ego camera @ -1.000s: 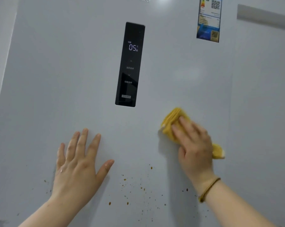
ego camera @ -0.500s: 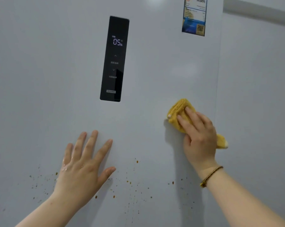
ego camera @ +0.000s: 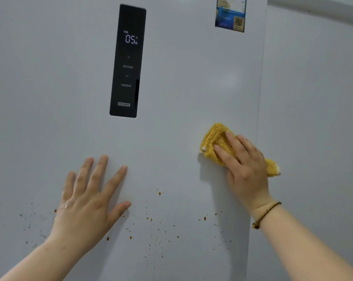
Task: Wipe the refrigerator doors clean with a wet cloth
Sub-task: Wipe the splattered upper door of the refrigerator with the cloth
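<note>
While your right hand presses one yellow cloth flat against the white fridge door, your left hand lies open on the same door, all five fingers straight and spread, holding nothing. Water glistens on the back of that left hand.

Your right fingers are stretched out over the cloth rather than curled round it. Two fingertips show plainly on the fabric, and a yellow corner sticks out beyond the far side of your palm. The cloth sits at the door's right side, near its edge, lower than and to the right of the single black panel, which reads 05. The two hands are well apart.

One thin bracelet circles your right wrist. One blue sticker is stuck at the door's upper right, cut off by the frame's top.

Brown spots speckle the lower door between and below both hands, too many and too small to count. None of them is touched by the cloth. A plain grey wall stands to the right of the door.
</note>
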Action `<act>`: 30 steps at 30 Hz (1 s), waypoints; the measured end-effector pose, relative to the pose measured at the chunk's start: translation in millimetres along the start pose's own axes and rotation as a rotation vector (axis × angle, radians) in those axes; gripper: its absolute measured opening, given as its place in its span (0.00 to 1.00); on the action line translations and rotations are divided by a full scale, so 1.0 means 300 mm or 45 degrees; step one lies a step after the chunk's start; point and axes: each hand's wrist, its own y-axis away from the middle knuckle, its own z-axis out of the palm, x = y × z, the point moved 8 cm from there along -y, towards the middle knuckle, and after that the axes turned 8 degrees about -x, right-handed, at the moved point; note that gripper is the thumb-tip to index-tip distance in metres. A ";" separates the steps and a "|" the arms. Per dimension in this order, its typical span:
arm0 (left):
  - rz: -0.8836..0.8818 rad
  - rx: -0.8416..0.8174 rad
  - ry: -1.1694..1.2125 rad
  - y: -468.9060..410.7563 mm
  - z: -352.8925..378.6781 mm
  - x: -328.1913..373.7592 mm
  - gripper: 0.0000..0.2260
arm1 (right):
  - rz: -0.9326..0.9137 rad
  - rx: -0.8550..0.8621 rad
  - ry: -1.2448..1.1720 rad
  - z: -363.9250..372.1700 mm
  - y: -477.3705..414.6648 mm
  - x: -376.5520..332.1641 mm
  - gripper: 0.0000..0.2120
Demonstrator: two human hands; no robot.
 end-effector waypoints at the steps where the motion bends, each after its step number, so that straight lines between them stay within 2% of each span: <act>1: -0.002 0.008 0.001 0.001 0.000 0.000 0.29 | 0.072 -0.014 -0.007 0.008 0.029 -0.018 0.14; 3: -0.005 0.018 0.006 0.002 0.000 0.001 0.29 | 0.070 -0.080 -0.041 0.023 0.108 -0.087 0.17; 7: 0.009 0.032 0.001 0.003 -0.003 0.001 0.29 | -0.383 -0.158 -0.050 0.010 0.211 -0.214 0.12; 10: 0.014 0.021 0.002 0.002 -0.001 -0.002 0.29 | -0.537 -0.144 0.018 0.002 0.156 -0.162 0.12; 12: 0.007 0.004 0.030 0.002 0.004 -0.007 0.29 | -0.419 -0.098 0.052 -0.007 0.089 -0.074 0.11; 16: -0.004 -0.020 0.072 0.005 0.012 -0.010 0.29 | 0.167 0.005 -0.058 -0.008 0.064 0.056 0.12; 18: -0.003 -0.011 0.079 0.006 0.013 -0.010 0.29 | 0.331 0.033 -0.068 0.000 0.131 0.022 0.14; 20: 0.006 0.018 0.078 0.007 0.011 -0.009 0.29 | 0.289 -0.007 -0.058 0.005 0.224 -0.064 0.15; 23: 0.026 0.045 0.078 0.005 0.010 -0.007 0.30 | 0.012 -0.135 -0.050 0.005 0.359 -0.204 0.12; 27: 0.024 0.012 0.094 0.004 0.010 -0.010 0.30 | -0.290 -0.190 0.030 -0.005 0.340 -0.192 0.13; 29: 0.033 -0.021 0.110 0.005 0.012 -0.012 0.30 | -0.258 -0.170 0.068 -0.014 0.281 -0.119 0.13; 30: 0.035 -0.030 0.126 0.006 0.010 -0.015 0.30 | -0.141 -0.151 0.056 -0.015 0.252 -0.074 0.13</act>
